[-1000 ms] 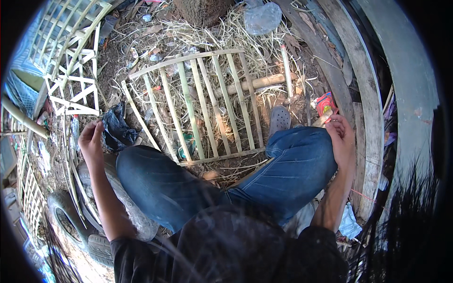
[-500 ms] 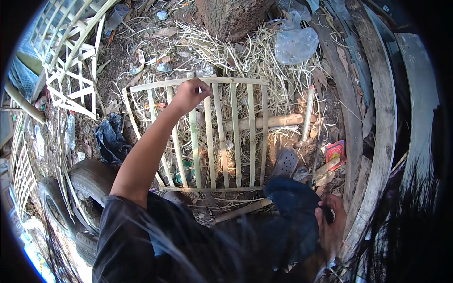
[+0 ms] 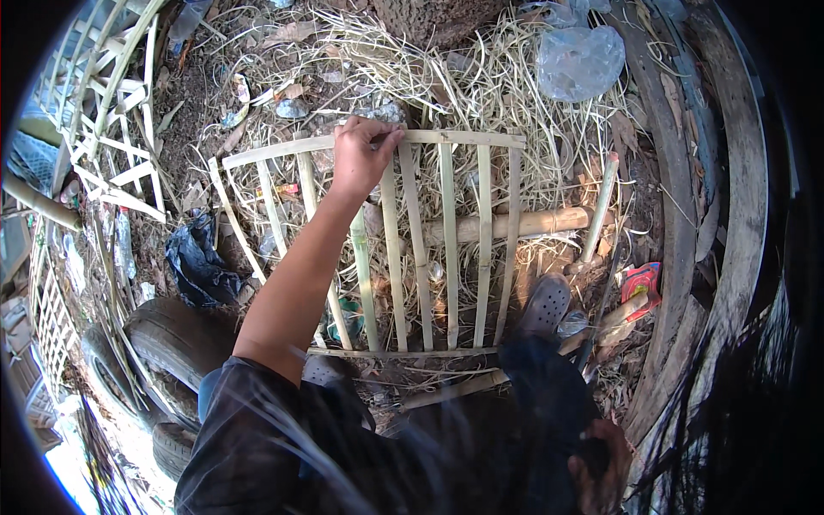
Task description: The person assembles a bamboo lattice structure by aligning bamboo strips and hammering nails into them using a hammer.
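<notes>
A frame of pale bamboo slats (image 3: 421, 249) lies in front of me, its several upright slats running between a far crosspiece (image 3: 468, 137) and a near crosspiece (image 3: 412, 354). My left hand (image 3: 360, 159) is closed at the far crosspiece, with thumb and fingertips pinching its strip left of the middle. That forearm covers part of the slats at the left. Low at the right, in shadow, my right hand (image 3: 611, 468) is closed around a dark object (image 3: 592, 453) whose kind I cannot make out.
Pale bamboo shavings (image 3: 515, 94) litter the ground under and beyond the frame. A tree trunk (image 3: 438, 17) stands at the far side. Bamboo poles (image 3: 532, 223) and long boards (image 3: 730, 215) lie to the right. Old tyres (image 3: 176, 339) and a woven bamboo lattice (image 3: 116, 112) are at the left.
My left hand has risen from just below the far crosspiece onto it and pinches there. My right hand has dropped lower, into shadow. The whole view has shifted slightly.
</notes>
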### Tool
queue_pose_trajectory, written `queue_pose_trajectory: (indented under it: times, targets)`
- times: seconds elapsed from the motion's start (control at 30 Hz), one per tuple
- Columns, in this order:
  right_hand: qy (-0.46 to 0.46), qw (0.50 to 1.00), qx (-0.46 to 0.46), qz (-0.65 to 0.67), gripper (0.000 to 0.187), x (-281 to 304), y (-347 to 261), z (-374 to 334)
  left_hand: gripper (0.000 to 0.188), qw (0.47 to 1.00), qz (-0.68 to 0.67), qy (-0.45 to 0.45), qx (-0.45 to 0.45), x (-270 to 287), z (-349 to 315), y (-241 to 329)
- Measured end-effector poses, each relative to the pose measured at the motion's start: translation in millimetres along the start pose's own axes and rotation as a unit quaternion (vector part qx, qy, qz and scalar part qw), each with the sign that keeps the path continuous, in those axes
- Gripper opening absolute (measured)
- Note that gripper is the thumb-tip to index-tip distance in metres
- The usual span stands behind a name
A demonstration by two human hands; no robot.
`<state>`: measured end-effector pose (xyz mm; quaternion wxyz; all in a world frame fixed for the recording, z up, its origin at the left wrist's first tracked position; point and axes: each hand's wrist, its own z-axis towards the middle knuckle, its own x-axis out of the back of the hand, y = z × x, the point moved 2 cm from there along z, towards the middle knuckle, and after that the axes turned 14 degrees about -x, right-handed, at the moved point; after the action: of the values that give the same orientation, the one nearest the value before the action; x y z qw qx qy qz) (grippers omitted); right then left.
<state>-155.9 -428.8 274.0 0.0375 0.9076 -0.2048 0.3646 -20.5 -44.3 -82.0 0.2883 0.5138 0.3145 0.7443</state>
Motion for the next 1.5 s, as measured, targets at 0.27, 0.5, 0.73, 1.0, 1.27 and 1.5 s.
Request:
queue_pose_trajectory:
  times: [0.27,0.5,0.73,1.0,1.27,1.5]
  targets:
    - [-0.024,0.990,-0.025,0.136,0.060,-27.8,28.2,-15.1,0.012,0.997,0.036,0.019,-0.071,1.6,0.5,3.7]
    - [-0.014,0.992,0.005,0.128,0.059,-34.3,44.2,-11.5,0.012,0.988,0.088,0.005,-0.125,-0.6,0.7,4.1]
    - [-0.009,0.988,0.013,0.154,0.060,-37.0,71.7,-11.2,0.014,0.979,0.089,0.037,-0.179,-4.9,-0.3,3.9]
    - [-0.038,0.994,0.051,0.084,0.069,-32.1,60.4,-18.0,0.016,0.961,0.097,0.031,-0.259,-5.0,-1.1,-1.3]
    - [0.002,0.997,0.063,0.047,0.070,-36.4,69.3,-20.7,0.016,0.952,0.100,0.022,-0.288,-7.9,3.8,1.8]
    - [-0.124,0.989,0.077,0.019,0.045,-39.3,42.1,95.5,0.016,0.957,0.110,0.021,-0.269,4.4,-3.9,0.8]
